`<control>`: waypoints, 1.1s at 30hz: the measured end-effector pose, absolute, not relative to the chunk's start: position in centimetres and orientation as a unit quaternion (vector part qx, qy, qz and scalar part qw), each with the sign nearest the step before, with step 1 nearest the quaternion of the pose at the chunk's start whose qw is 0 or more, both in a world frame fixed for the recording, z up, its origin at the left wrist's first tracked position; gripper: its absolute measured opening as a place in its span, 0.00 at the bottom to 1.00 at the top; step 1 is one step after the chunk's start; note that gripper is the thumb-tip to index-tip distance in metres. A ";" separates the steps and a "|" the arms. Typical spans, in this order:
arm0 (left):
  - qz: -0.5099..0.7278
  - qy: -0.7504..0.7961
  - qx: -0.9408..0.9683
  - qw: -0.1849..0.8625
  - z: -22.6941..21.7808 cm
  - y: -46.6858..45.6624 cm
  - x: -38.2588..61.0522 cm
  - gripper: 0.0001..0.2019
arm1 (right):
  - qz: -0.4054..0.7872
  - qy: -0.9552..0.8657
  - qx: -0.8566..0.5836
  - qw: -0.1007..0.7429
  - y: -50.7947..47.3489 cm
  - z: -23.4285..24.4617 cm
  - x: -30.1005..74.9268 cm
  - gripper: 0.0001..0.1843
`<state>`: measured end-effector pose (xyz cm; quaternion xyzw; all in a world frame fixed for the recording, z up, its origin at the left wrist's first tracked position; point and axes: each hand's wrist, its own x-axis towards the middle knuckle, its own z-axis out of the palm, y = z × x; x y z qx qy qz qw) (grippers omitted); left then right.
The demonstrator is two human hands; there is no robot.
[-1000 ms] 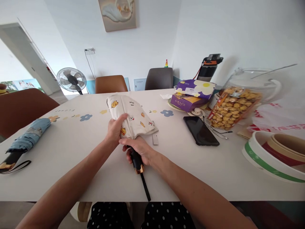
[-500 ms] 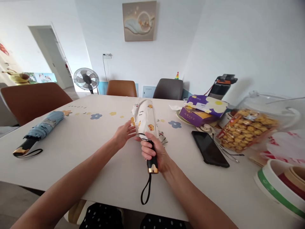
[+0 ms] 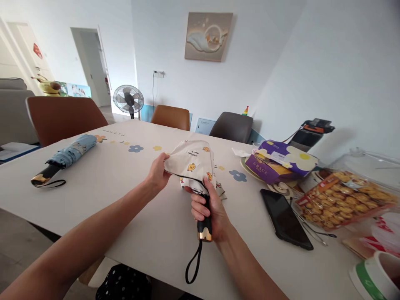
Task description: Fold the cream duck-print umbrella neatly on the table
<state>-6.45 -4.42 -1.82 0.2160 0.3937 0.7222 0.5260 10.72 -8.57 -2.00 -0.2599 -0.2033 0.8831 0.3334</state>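
Observation:
A white folding umbrella (image 3: 195, 160) with small yellow duck prints lies over the table in front of me, its black and gold handle toward me. My right hand (image 3: 208, 208) is wrapped round that handle, thumb up against the canopy's lower edge. A black wrist strap loops down below it. My left hand (image 3: 160, 171) pinches the left edge of a canopy panel and holds it spread out flat to the left. Another folded umbrella, light blue (image 3: 73, 151) with a black and gold handle, rests on the table at the left.
On the right lie a black phone (image 3: 286, 218), cables, a purple tissue box (image 3: 275, 162) on a plate, a clear jar of snacks (image 3: 346, 200) and a white-green roll (image 3: 375, 275). Chairs and a fan (image 3: 128, 100) stand beyond the white table (image 3: 137, 233).
My left hand has closed on the canopy edge and drawn a panel out to the left. My right hand keeps its hold on the handle. The camera view has shifted.

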 end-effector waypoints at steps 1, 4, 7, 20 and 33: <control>0.730 0.369 0.212 0.534 -1.4 -4.5 -6.6 0.08 | 0.879 -0.206 -0.269 0.336 -8.6 -2.0 10.6 0.26; 0.748 0.312 0.196 0.552 -0.3 -4.6 -7.1 0.08 | 0.870 -0.211 -0.289 0.340 -8.7 -2.0 10.5 0.28; 0.738 0.269 0.199 0.587 -0.1 -4.6 -7.4 0.05 | 0.871 -0.216 -0.282 0.338 -8.7 -2.0 10.5 0.26; 0.585 0.259 0.423 0.642 -4.3 -5.8 -3.2 0.04 | 0.815 -0.344 -0.330 0.329 -9.3 -2.3 10.0 0.24; 0.503 0.268 0.330 0.753 -4.7 -5.5 -3.6 0.07 | 0.873 -0.298 -0.286 0.260 -9.5 -3.3 9.4 0.23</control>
